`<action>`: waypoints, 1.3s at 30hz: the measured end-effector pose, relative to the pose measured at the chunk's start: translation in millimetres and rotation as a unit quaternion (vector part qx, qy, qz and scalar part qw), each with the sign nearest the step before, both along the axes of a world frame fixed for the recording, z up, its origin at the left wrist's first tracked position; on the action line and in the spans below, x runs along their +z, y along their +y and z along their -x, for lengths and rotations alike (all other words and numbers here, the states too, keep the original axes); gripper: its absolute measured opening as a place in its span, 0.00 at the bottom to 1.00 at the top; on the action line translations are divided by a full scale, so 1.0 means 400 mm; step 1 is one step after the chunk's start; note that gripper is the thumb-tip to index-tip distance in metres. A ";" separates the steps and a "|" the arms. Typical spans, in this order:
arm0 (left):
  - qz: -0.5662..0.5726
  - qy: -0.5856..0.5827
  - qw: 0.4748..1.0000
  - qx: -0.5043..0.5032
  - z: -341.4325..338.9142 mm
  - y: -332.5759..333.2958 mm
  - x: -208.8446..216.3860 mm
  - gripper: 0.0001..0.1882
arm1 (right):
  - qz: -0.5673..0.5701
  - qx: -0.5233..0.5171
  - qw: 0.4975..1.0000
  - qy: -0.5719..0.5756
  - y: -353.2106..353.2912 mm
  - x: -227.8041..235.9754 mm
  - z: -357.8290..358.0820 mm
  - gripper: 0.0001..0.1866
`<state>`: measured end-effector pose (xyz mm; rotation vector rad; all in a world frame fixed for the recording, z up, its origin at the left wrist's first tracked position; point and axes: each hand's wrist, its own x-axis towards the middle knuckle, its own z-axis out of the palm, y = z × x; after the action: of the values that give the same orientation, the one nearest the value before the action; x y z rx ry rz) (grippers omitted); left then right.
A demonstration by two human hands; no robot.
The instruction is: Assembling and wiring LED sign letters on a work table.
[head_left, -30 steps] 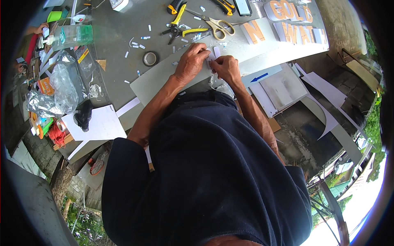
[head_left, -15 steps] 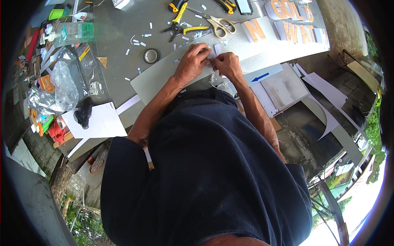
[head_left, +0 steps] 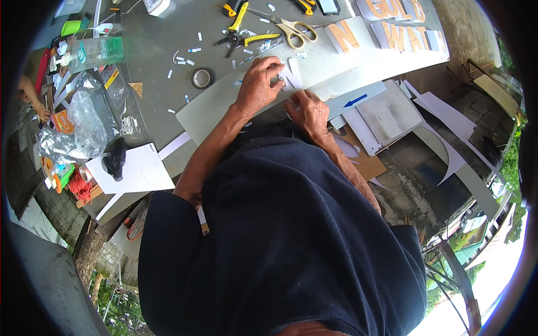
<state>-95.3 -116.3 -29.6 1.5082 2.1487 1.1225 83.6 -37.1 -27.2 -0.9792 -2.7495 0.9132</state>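
Note:
My left hand [head_left: 260, 85] rests over the grey sheet [head_left: 216, 103], its thumb and fingers pinching the edge of a small white angular piece [head_left: 292, 71] that looks like part of a cut-out letter. My right hand [head_left: 308, 115] is just below and right of that piece, at the sheet's near edge. Its fingers are curled; whether anything is in them is hidden. Beyond the hands lie gold-handled scissors [head_left: 297, 35] and a yellow-and-black wire stripper [head_left: 238, 38]. A roll of dark tape [head_left: 203, 78] lies left of my left hand.
White block letters with tan faces [head_left: 343, 37] stand at the far right. Small white scraps [head_left: 194, 50] dot the table. A green-tinted bottle [head_left: 101, 51], plastic bags [head_left: 89, 120] and white wire [head_left: 130, 126] crowd the left. Another person's hand [head_left: 42, 112] shows at the left edge.
My right hand has moved down toward me, away from the left hand and the white piece. The white wire below it has gone from sight. Another person's arm has come in at the left.

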 end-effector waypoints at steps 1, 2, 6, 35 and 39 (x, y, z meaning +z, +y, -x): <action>0.001 0.000 1.000 -0.001 0.000 0.000 0.000 0.22 | 0.005 -0.007 1.000 0.019 -0.003 -0.005 0.001 0.12; 0.000 -0.002 1.000 0.000 0.000 0.000 0.000 0.21 | 0.006 -0.008 1.000 0.019 -0.004 -0.007 0.000 0.12; 0.004 0.001 1.000 0.000 0.000 0.001 0.003 0.21 | -0.010 -0.023 0.999 0.043 0.007 0.000 -0.002 0.09; -0.005 0.022 1.000 0.010 -0.005 -0.005 0.009 0.22 | 0.139 -0.064 0.984 0.089 0.136 -0.001 0.097 0.09; -0.009 0.030 0.999 0.011 -0.007 -0.005 0.002 0.22 | 0.142 -0.069 0.985 0.071 0.137 -0.006 0.095 0.09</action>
<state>-92.5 -118.2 -28.9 1.5487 2.2056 1.1215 45.5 17.9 -29.7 -1.0814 -2.4452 1.3198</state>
